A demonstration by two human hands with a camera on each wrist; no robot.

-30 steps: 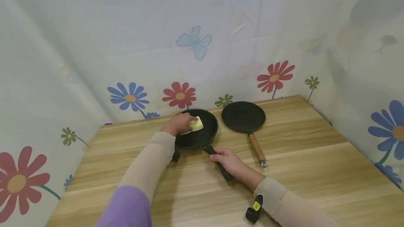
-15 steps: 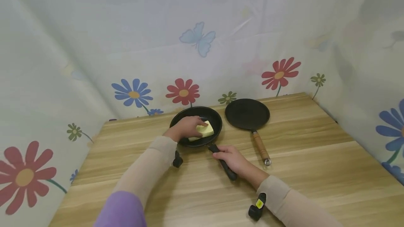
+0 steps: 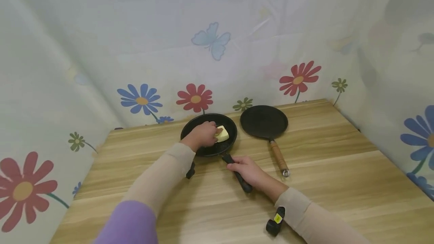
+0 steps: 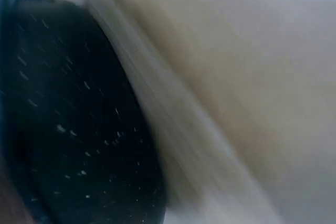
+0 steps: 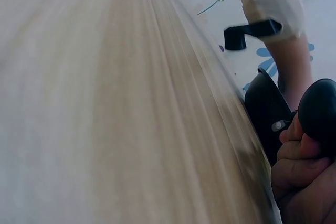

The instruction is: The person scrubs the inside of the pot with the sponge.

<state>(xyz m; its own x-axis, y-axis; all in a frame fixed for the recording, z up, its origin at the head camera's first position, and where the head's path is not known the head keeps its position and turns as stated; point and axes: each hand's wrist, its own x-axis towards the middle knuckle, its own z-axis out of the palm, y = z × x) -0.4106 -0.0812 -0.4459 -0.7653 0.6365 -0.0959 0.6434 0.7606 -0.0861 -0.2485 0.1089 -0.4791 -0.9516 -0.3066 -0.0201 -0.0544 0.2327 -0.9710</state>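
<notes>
A black frying pan (image 3: 222, 120) sits near the back of the wooden table. My left hand (image 3: 203, 134) reaches into it and holds a pale yellow sponge (image 3: 222, 134) against the inside, fingers bent over it. Part of the sponge is hidden under the hand. My right hand (image 3: 250, 171) grips the pan's black handle (image 3: 242, 183), its fingers wrapped round it in the right wrist view. Blurred in the left wrist view, the dark pan surface (image 4: 79, 108) shows small light specks; the sponge is out of sight there.
To the right of the frying pan lies a flat black pan (image 3: 264, 121) with a wooden handle (image 3: 278, 159) pointing toward me. The wooden table (image 3: 322, 176) meets a flower-printed curtain (image 3: 152, 59) at the back and sides.
The sponge has been shifting over the pan's inside under my left hand, moving rightward and then slightly back up. My right hand keeps its grip; the pan's tilt changed slightly.
</notes>
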